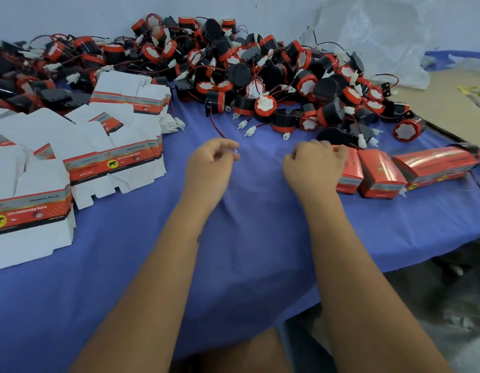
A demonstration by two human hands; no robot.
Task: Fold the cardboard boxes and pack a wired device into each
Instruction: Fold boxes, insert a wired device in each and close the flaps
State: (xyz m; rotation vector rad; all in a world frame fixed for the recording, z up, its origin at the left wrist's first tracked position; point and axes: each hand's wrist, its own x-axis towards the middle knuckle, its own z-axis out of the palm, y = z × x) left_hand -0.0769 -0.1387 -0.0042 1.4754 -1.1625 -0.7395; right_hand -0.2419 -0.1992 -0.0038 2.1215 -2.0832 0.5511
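Note:
A big heap of red and black wired devices lies across the back of the blue cloth. Stacks of flat unfolded cardboard boxes sit at the left. Three folded red boxes stand in a row at the right. My left hand is at the middle, fingers curled, pinching the white end of a red-black wire that runs from a device at the heap's edge. My right hand hangs loosely curled, its fingertips touching the top corner of the leftmost folded box, thumb away from it.
The blue cloth ends at an edge on the right, with dark clutter below it. A brown cardboard sheet and clear plastic bags lie at the back right. A pale wall stands behind the heap.

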